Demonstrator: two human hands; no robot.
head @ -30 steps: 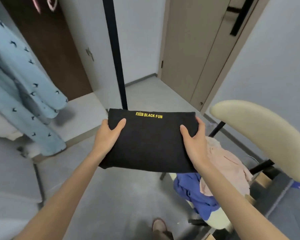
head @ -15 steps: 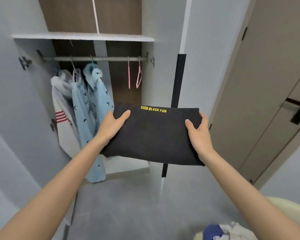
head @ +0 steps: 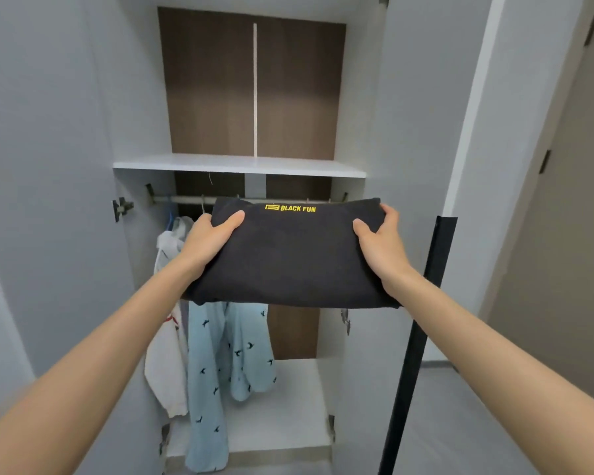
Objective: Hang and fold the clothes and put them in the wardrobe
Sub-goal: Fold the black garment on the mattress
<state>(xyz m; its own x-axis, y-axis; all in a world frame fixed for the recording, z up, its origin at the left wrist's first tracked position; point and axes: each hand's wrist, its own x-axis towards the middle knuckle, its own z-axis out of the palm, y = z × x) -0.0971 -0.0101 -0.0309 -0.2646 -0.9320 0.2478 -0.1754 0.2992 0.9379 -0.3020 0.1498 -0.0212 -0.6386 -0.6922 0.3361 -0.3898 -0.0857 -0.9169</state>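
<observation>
In front of the open wardrobe (head: pixel 213 80), head view: we log a folded black garment (head: pixel 295 258) held level. Left hand (head: pixel 210 241) and right hand (head: pixel 381 248) each grip one end, thumbs on top. Above the fingers (head: pixel 390 214): white shelf (head: pixel 237 165). Below them: hanging light blue garment (head: pixel 216 371) and white garment (head: pixel 165 365).

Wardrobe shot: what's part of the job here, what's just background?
Job: folded black garment, gripped by left hand and right hand; white shelf above it; hanging rail; light blue garment and white garment already hung.
Background: black strip on the door edge; beige door at right; hinge on the left door.
</observation>
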